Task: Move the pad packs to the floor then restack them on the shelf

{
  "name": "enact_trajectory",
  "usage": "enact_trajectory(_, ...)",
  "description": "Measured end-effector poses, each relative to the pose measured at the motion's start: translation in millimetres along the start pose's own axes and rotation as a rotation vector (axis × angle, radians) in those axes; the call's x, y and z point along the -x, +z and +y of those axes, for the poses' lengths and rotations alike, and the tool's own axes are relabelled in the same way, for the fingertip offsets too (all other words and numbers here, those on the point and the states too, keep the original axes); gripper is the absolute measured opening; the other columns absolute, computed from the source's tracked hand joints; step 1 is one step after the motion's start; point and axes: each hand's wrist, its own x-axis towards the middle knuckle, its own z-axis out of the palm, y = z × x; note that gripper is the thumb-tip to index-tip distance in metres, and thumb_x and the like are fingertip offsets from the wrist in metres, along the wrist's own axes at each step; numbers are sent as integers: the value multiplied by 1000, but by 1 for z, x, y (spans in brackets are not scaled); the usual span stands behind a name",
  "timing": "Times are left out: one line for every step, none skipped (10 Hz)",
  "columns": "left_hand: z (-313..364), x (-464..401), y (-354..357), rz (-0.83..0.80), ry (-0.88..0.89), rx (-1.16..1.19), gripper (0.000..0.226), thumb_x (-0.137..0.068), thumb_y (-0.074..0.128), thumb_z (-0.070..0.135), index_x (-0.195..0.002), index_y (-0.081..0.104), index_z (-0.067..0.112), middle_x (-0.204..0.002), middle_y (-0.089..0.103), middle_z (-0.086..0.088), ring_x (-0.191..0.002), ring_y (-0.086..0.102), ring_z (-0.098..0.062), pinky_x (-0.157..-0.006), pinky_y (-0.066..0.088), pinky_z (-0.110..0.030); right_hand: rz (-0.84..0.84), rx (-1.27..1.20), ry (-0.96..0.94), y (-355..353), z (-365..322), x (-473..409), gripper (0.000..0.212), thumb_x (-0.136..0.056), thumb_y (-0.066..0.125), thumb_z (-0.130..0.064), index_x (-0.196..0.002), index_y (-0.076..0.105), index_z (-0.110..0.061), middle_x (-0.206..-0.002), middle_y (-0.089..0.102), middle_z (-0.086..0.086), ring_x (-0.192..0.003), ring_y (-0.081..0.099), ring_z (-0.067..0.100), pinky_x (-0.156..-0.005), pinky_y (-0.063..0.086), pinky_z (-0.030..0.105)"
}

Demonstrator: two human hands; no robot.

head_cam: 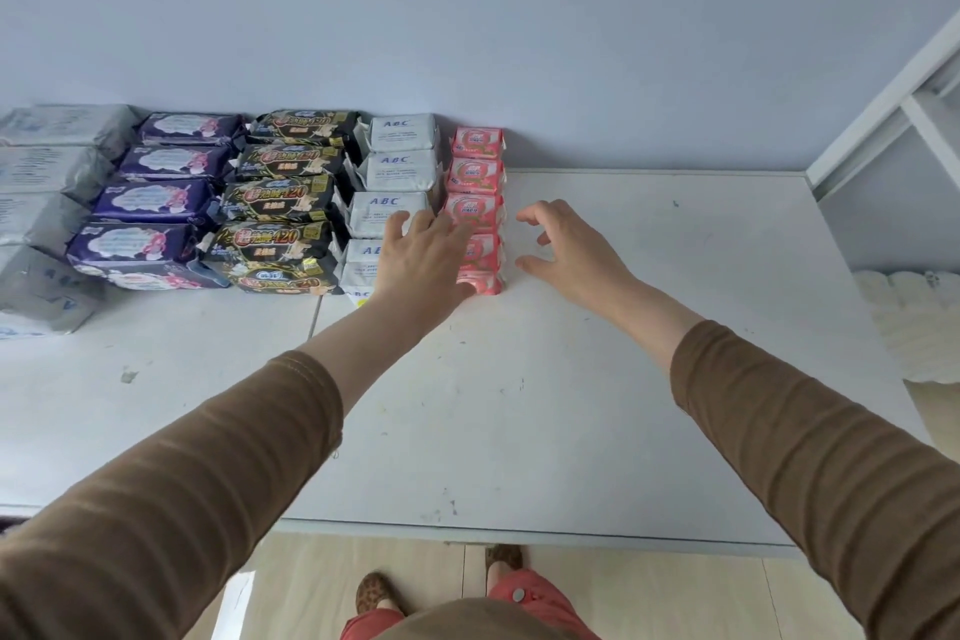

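Pink pad packs (477, 203) stacked on shelf (623, 379); left hand (423, 257) touching, right hand (566, 250) beside, both ungrasping (likely lifting to floor next).

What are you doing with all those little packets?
A person is reaching both hands toward the row of pink pad packs on the white shelf. The left hand rests on the packs, and the right hand hovers open beside them. The other rows are untouched.

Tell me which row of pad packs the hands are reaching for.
The pink packs, the rightmost row. The left hand rests on them; the right hand hovers beside them.
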Motion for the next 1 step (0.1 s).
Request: enact_trajectory(-8,17,-13,89,16,60,58,-81,63,53,-132,49,27,-127,56,5,-122,45,-22,-109,27,-40,17,60,-28,-11,-18,14,42,-88,66,-27,-125,48,-22,-125,51,0,-104,58,18,-85,49,37)
